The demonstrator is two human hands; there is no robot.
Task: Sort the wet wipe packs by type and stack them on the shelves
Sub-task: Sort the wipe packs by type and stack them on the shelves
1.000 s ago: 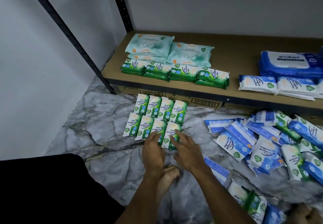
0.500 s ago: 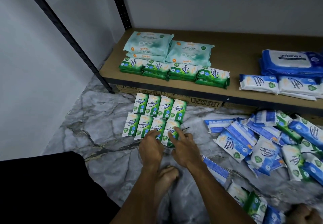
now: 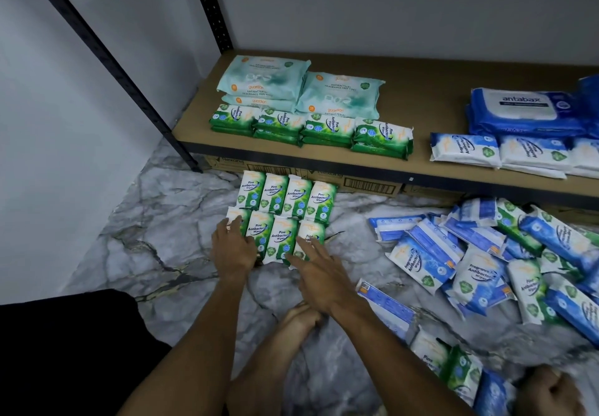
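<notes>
Near row of pine packs (image 3: 278, 240) just ahead on floor (image 3: 155, 253), long axes toward shelf (image 3: 431, 114). Left hand (image 3: 233, 250) flat on left end, right hand (image 3: 319, 273) splayed on right end; neither grasping.

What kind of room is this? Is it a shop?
Probably a storeroom or a shop's back room: a metal-framed shelf holds wipe packs stacked by type, cardboard boxes sit underneath, and a loose heap of packs lies on the floor.
</notes>
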